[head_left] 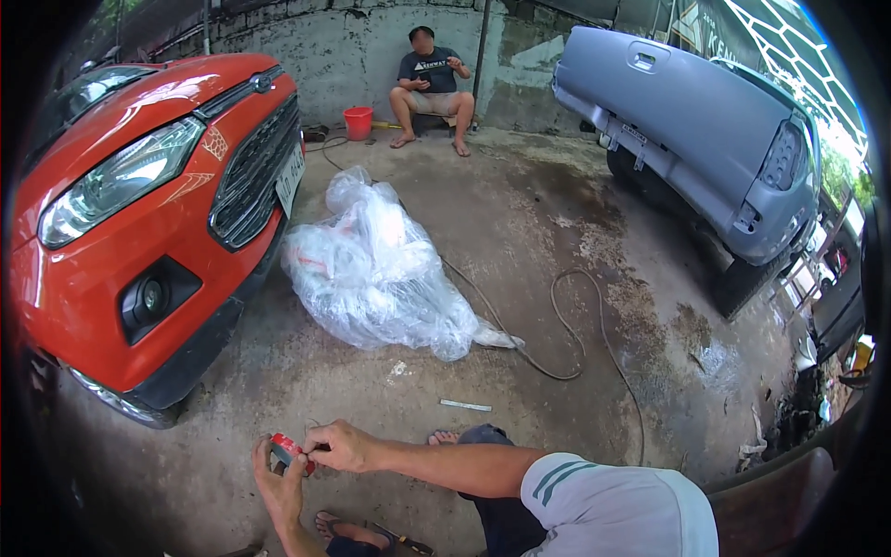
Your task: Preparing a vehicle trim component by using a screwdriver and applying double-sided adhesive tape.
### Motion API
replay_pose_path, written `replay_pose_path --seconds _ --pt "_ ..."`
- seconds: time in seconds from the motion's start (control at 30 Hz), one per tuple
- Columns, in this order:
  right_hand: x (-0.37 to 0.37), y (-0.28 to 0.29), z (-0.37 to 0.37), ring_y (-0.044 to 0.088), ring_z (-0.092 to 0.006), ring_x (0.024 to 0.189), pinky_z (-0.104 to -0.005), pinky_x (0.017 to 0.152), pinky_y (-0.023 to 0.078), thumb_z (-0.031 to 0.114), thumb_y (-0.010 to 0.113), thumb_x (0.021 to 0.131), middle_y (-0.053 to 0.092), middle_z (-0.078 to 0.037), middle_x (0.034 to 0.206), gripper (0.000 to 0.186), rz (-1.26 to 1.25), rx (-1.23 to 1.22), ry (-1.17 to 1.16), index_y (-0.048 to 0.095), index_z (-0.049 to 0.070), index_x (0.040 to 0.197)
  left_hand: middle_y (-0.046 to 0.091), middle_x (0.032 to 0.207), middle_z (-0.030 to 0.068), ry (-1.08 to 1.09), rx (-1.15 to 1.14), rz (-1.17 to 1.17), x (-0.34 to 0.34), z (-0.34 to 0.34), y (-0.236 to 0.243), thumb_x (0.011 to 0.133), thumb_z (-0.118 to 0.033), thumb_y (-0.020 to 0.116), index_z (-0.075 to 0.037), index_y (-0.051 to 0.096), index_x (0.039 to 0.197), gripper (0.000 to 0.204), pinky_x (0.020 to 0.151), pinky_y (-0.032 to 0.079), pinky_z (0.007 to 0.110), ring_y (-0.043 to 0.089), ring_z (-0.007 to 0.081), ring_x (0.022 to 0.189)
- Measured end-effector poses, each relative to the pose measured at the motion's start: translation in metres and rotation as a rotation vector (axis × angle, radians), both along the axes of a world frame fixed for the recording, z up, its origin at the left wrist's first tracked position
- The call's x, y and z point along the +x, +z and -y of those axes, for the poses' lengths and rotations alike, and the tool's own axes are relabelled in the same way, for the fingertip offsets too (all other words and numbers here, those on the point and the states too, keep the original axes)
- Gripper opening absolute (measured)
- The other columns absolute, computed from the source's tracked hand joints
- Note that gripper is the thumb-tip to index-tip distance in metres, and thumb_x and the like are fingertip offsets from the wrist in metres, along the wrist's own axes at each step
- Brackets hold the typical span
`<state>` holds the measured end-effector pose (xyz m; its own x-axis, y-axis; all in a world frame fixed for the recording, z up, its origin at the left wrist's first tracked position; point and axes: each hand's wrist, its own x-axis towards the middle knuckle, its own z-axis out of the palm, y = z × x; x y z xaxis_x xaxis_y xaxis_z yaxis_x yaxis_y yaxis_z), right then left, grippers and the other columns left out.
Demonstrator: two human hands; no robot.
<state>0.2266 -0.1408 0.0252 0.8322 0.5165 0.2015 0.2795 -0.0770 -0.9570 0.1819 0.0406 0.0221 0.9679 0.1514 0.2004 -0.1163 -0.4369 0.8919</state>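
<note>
My left hand [277, 478], low in the view left of centre, grips a small red and grey object [286, 447], possibly a roll of tape, held upright between thumb and fingers. My right hand [341, 447] reaches in from the right and pinches the edge of that same object; exactly what its fingertips hold is too small to make out. Below my hands, by my sandalled foot, a tool with a yellow and black handle [416, 546] lies on the concrete floor [213, 464]. A short pale strip [465, 405] lies ahead of my right hand.
An orange car [158, 297] stands at left, a grey pickup [677, 139] at right. A crumpled clear plastic heap [371, 278] and a hose [575, 371] lie between them. A seated person [432, 79] is by the back wall [334, 56], beside a red bucket [358, 123].
</note>
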Motion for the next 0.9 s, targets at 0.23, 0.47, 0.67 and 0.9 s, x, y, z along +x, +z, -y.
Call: replay_pose_path --seconds 0.23,0.47,0.67,0.9 --pt "0.006 -0.002 0.003 0.062 -0.0131 0.065 -0.0289 0.056 0.047 0.002 0.061 0.080 0.063 -0.007 0.069 0.005 -0.167 0.044 0.170 0.058 -0.001 0.081 0.049 0.124 0.0130 -0.025 -0.013 -0.050 -0.003 0.004 0.004 0.070 -0.005 0.072 0.003 0.048 0.124 0.060 0.094 0.044 0.039 0.050 0.0255 0.112" --pt "0.008 0.002 0.007 0.061 -0.0129 0.062 -0.0285 0.055 0.046 0.002 0.060 0.081 0.062 -0.007 0.068 0.006 -0.196 0.073 0.234 0.055 -0.001 0.078 0.051 0.118 0.0154 -0.051 -0.111 -0.090 -0.001 0.005 0.010 0.065 -0.007 0.075 0.006 0.051 0.118 0.059 0.098 0.040 0.037 0.050 0.0256 0.111" --pt "0.007 0.009 0.009 0.061 -0.0125 0.061 -0.0280 0.054 0.045 0.003 0.060 0.081 0.063 -0.008 0.068 0.007 -0.193 0.068 0.245 0.055 -0.001 0.078 0.053 0.115 0.0126 -0.060 -0.225 -0.121 -0.002 0.008 0.015 0.067 -0.005 0.074 0.006 0.051 0.119 0.057 0.097 0.039 0.035 0.052 0.0230 0.108" --pt "0.007 0.006 0.008 0.060 -0.0123 0.060 -0.0288 0.054 0.045 0.005 0.060 0.081 0.063 -0.008 0.068 0.007 -0.162 0.052 0.232 0.056 -0.001 0.079 0.055 0.112 0.0144 -0.029 -0.160 -0.080 -0.002 0.009 0.012 0.067 -0.007 0.075 0.007 0.053 0.116 0.055 0.096 0.040 0.036 0.053 0.0243 0.107"
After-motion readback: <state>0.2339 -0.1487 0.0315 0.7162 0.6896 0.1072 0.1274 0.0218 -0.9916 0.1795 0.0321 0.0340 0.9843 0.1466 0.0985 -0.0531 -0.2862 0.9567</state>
